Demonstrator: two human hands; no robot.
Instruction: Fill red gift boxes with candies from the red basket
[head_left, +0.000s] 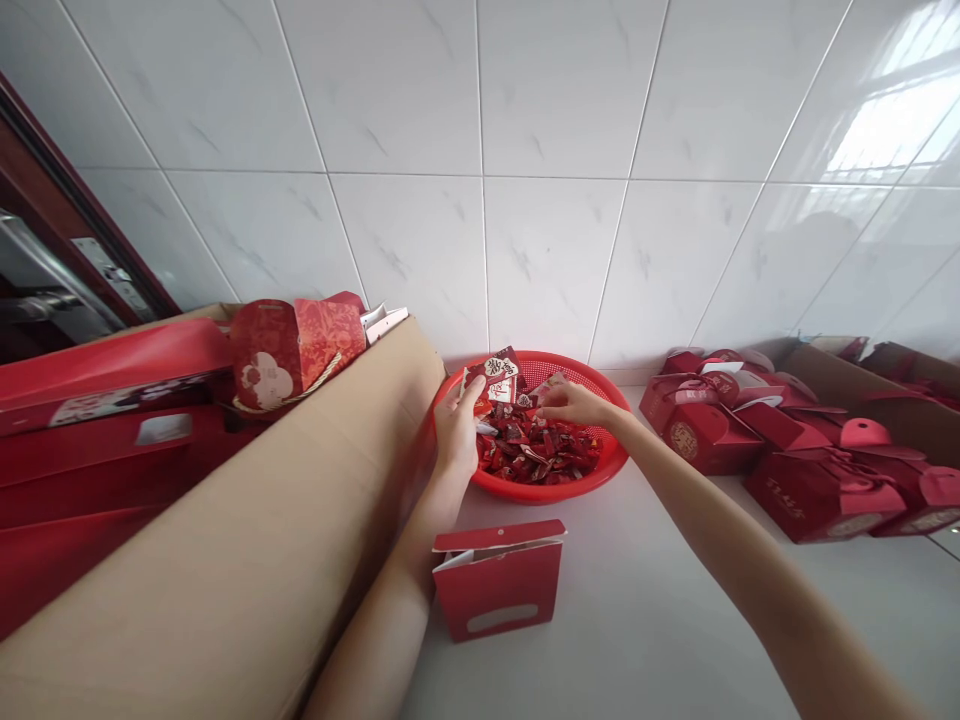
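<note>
My left hand (459, 425) is closed around a few wrapped candy packets (500, 366), dark red and white with printed characters, held above the left part of a red plastic basket (555, 490). Inside the basket lies a heap of small red wrapped candies (544, 450). Over the back right of that heap is my right hand (571, 402), its fingers pinched together at a light-coloured packet (553, 382). Nearer to me, a red paper box (506, 590) with a pale oval window stands upright on the grey surface, its top flap slightly raised.
A large cardboard carton (315, 500) holding red gift bags and boxes (300, 345) fills the left side. Several red gift boxes with ribbons (810, 480) stand on the right, beside an open cardboard box (847, 385). A white tiled wall (555, 250) rises behind the basket.
</note>
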